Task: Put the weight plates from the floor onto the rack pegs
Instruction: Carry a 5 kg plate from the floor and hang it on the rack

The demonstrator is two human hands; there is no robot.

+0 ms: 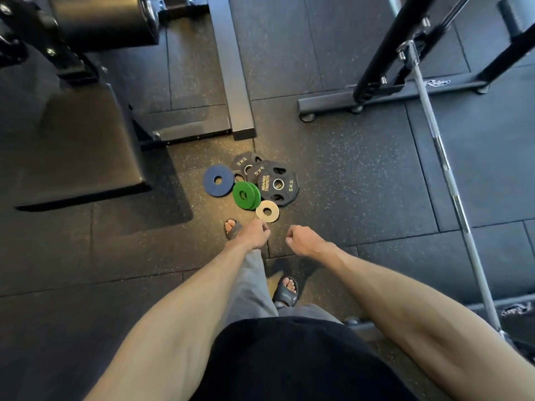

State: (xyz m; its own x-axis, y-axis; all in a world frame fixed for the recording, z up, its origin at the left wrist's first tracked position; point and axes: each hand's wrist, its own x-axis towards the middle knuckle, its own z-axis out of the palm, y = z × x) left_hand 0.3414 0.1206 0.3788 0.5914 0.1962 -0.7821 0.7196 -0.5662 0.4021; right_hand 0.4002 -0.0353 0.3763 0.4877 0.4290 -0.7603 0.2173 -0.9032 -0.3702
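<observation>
Counting plates: we find seven in all, in one loose cluster on the speckled rubber floor (pixel 362 175), at twelve o'clock from our feet.
Black 5KG plates (pixel 278 183): three, overlapping one another across the cluster from twelve to three o'clock; the nearest reads Hammer Strength.
Blue plate (pixel 218 180): one, lying flat at nine o'clock of the cluster.
Green plates (pixel 244 195): two, overlapping at the centre, with their right edge on the nearest black plate.
Cream plate (pixel 267 211): one, the smallest, at six o'clock, just beside the green pair.
Left hand (pixel 254 233): fingers curled under and gripping nothing. Its knuckles overlap the cream plate's near edge in our view, and we cannot tell whether they touch it.
Right hand (pixel 301 241): closed into a loose fist with nothing in it, apart from every plate.
Sandals (pixel 286 293): two black slides, the left one partly hidden behind our left hand.
Barbell (pixel 434 134): one, slanting from one to four o'clock.
Black frame base (pixel 376 96): one, at one o'clock.
</observation>
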